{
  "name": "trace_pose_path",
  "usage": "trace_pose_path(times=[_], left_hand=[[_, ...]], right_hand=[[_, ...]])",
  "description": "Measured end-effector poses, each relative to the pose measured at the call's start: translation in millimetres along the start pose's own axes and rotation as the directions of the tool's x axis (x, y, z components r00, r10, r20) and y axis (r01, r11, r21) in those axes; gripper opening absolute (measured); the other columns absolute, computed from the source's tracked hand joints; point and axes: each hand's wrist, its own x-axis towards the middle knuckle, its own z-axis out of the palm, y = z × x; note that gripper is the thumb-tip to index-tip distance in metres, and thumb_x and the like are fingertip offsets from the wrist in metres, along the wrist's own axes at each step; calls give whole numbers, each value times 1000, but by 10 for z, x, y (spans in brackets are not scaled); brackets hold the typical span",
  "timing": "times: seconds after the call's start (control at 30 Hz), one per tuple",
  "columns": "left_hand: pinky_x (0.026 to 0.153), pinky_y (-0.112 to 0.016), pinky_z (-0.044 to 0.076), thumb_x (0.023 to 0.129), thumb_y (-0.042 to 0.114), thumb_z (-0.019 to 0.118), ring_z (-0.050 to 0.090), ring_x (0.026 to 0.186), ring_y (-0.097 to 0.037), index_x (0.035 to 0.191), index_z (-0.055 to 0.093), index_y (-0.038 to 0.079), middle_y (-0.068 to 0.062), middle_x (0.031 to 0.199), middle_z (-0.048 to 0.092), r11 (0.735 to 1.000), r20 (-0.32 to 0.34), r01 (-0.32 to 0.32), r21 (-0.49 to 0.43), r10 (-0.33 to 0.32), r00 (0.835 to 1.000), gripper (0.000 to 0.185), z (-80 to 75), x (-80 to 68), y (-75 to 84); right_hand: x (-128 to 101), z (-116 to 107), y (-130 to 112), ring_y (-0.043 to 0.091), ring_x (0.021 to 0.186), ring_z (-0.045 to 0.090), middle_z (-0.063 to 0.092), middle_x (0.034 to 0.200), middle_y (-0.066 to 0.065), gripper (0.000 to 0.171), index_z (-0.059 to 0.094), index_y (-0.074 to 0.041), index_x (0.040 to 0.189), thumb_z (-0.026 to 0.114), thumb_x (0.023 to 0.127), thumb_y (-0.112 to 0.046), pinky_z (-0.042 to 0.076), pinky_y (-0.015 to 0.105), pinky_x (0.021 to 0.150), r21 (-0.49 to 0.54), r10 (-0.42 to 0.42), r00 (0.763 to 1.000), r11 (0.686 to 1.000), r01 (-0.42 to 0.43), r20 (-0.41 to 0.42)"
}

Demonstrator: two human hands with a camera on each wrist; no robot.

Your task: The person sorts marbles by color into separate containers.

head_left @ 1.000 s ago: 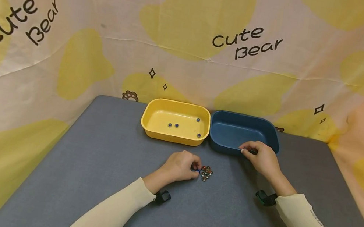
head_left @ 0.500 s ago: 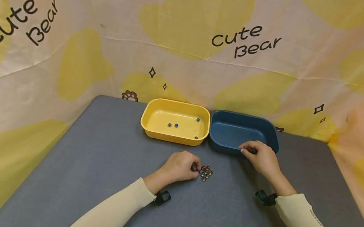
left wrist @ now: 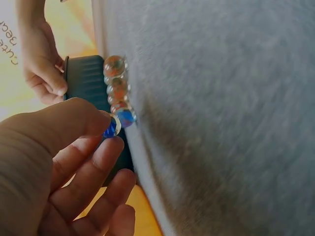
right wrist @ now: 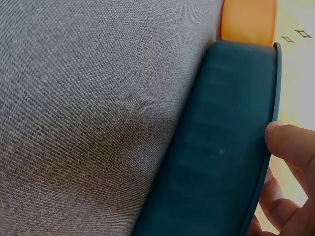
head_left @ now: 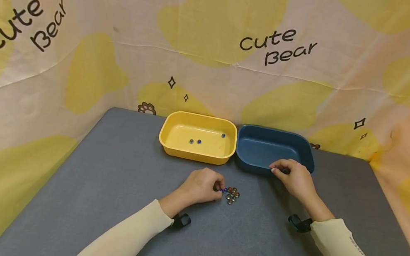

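Left hand (head_left: 201,187): thumb and forefinger pinch a blue marble (left wrist: 111,129), just beside the marble cluster (head_left: 232,195) off the fingertips. Right hand (head_left: 295,177): thumb and curled fingers grip the near rim of the blue bin (head_left: 263,147); the yellow bin (head_left: 175,121) adjoins it.

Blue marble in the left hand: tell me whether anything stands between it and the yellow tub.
Nothing visible does. The left hand pinches the blue marble beside the marble cluster; bare grey mat lies between it and the yellow tub.

Grey table (head_left: 107,201); cream-yellow "Cute Bear" cloth backdrop (head_left: 85,48) behind, even light.
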Motion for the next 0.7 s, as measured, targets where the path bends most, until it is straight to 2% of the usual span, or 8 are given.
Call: trace_pose_path(times=[0.2, 0.37, 0.7], left_hand=[[53, -18, 38, 69, 29, 67, 49, 61, 3, 78, 63, 28, 17, 69, 57, 1000, -18, -6, -15, 6, 1000, 9, -107, 9, -12], [54, -18, 38, 70, 30, 66, 50, 63, 3, 77, 62, 30, 17, 71, 58, 1000, -77, -5, -10, 4, 997, 8, -209, 69, -22], [58, -21, 41, 71, 31, 64, 54, 68, -3, 76, 61, 31, 15, 71, 59, 995, -172, 64, -78, -77, 982, 6, -532, 225, -138]], right_hand=[[-1, 1, -1, 14, 75, 54, 60, 92, -2, 12, 66, -22, 91, 59, 82, -26, 40, 29, 62, 1, -4, 1000, 1000, 4, 2], [35, -7, 36, 14, 75, 53, 60, 92, -2, 12, 66, -22, 92, 58, 83, -26, 41, 29, 62, 6, -7, 1000, 1000, 7, 13], [111, -25, 100, 14, 74, 53, 60, 93, -2, 12, 66, -23, 91, 58, 83, -26, 41, 29, 61, 9, -17, 1000, 1000, 16, 21]])
